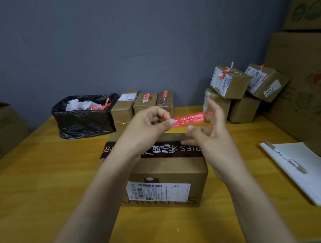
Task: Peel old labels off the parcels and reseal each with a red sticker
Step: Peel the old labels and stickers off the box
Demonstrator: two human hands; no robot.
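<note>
Tension holds the red sticker (189, 119) flat: left hand (150, 122) pinches one end, right hand (210, 135) the other, presumably so it won't curl before landing on the parcel (167, 169) directly beneath them on the surface (47, 183)

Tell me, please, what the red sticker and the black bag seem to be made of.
The red sticker looks like thin coated paper or film: smooth, with crisp white print. The black bag looks like thin plastic film: glossy, crinkled highlights.
</note>
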